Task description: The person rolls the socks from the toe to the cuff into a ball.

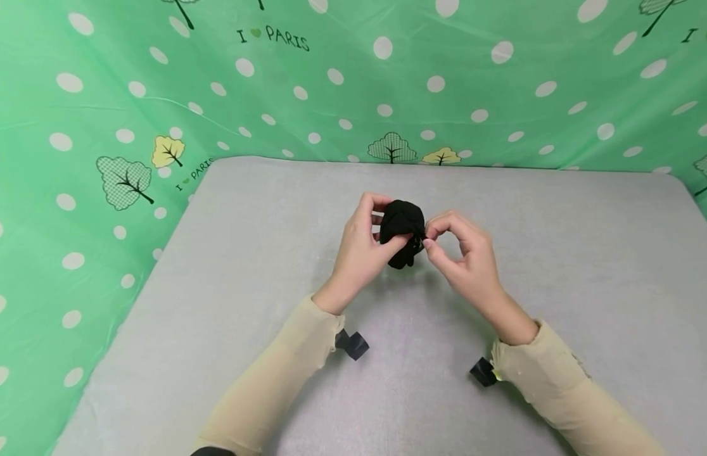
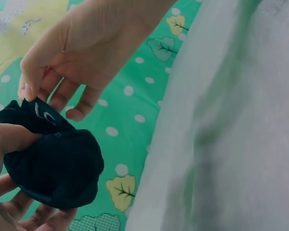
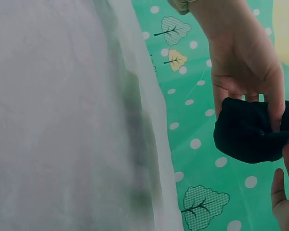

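Note:
A rounded bundle of black cloth [image 1: 401,218] is held up over the table. My left hand [image 1: 359,247] grips it from the left, thumb pressed into the near side and fingers behind it. From the right, my right hand [image 1: 473,259] pinches an edge of the same cloth between thumb and forefinger. The left wrist view shows that edge of the bundle [image 2: 62,163] pulled out a little, with white marks on it. Its folds hide whether it is one piece or more, and its exact kind cannot be told.
A grey table [image 1: 216,272] lies beneath both hands. Green spotted cloth [image 1: 382,82] with tree prints hangs behind it and along the left side. Small black pieces [image 1: 356,346] stick out from both sleeve cuffs.

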The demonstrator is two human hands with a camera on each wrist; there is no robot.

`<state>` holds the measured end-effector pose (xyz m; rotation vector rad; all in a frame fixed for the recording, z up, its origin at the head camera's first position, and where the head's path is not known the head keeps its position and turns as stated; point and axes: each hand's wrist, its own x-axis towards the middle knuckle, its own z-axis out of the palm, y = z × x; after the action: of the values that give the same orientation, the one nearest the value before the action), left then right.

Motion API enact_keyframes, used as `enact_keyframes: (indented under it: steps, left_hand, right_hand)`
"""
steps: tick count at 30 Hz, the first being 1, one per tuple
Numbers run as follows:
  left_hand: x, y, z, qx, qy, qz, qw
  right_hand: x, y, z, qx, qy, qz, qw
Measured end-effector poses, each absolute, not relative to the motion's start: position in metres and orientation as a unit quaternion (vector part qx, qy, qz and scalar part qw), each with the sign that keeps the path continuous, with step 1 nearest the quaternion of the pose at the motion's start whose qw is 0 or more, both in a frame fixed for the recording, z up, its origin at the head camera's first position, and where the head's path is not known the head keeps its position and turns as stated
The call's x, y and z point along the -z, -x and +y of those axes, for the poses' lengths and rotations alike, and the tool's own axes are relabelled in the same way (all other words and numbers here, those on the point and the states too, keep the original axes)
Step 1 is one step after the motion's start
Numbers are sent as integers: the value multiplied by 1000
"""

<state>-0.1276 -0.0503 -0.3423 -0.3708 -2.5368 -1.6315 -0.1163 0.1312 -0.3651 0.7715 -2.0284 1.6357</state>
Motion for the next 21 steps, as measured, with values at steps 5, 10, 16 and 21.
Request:
enact_keyframes:
  steps: [5, 10, 16, 21]
  left_hand:
    - [343, 128, -51, 519, 128, -842, 66]
    - [344, 129, -53, 496, 130, -855, 78]
    - [345, 128, -53, 489, 134, -858, 84]
    - [341, 124, -52, 533, 140, -833, 44]
  right_hand:
    - [365, 116, 131, -582, -302, -724, 214]
    - [363, 113, 129, -566, -337, -719, 223]
    - [361, 106, 125, -557, -307, -742, 212]
    - [359, 105, 124, -561, -236, -765, 213]
